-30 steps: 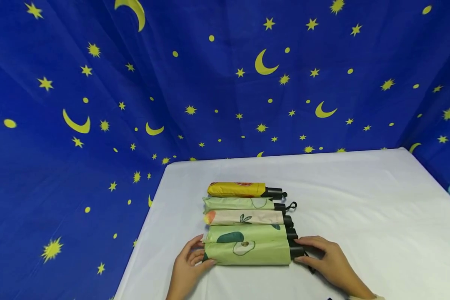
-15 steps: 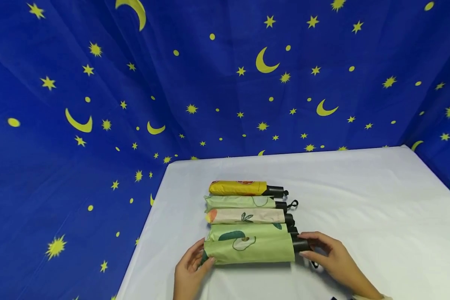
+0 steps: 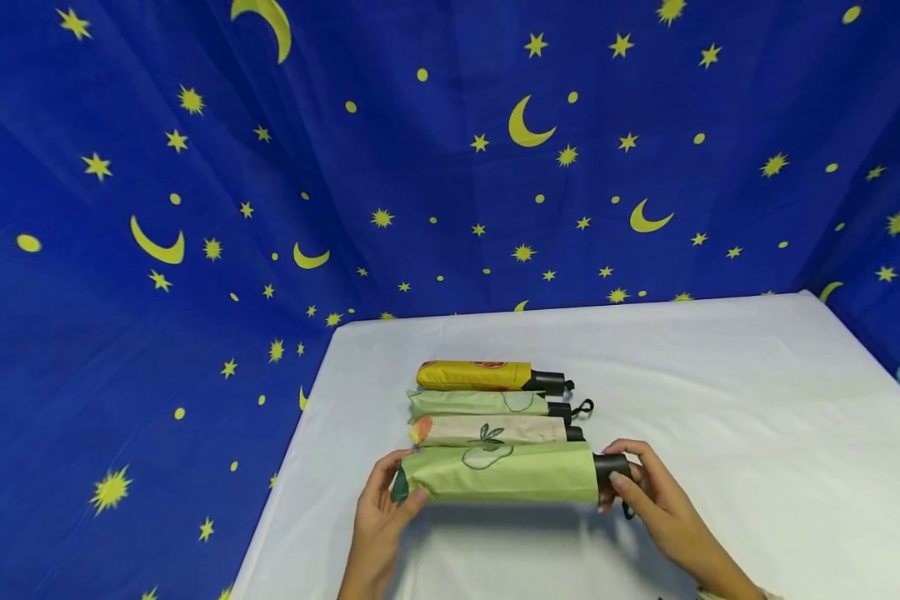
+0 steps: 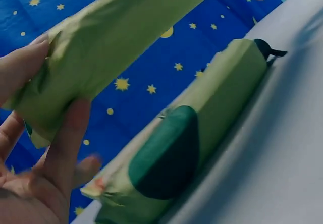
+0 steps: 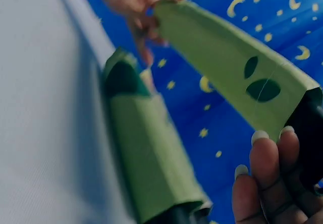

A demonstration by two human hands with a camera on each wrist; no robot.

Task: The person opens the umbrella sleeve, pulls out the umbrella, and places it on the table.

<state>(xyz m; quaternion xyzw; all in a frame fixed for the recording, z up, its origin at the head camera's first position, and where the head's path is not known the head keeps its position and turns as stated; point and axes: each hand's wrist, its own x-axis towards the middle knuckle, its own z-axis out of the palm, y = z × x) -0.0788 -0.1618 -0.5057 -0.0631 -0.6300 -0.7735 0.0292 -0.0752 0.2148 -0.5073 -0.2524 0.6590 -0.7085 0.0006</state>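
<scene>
A folded green umbrella with an avocado print (image 3: 510, 475) is held level above the table between both hands. My left hand (image 3: 381, 508) pinches its closed fabric end, thumb on the near side. At the other end my right hand (image 3: 656, 508) grips the black handle (image 3: 609, 467), from which a dark strap hangs. In the left wrist view, a second green umbrella (image 4: 217, 98) with a dark green patch lies on the table below the raised one; in the head view the raised one hides it.
Behind the raised umbrella lie a beige umbrella (image 3: 532, 429), a pale green one (image 3: 472, 405) and a yellow one (image 3: 472, 376), side by side with handles to the right. They rest on a white-covered table (image 3: 720, 400). A blue star-patterned curtain (image 3: 450, 167) encloses the back and sides.
The nearest green umbrella has been lifted off the table by both hands and now covers the second green umbrella in the head view. The other umbrellas have stayed in place.
</scene>
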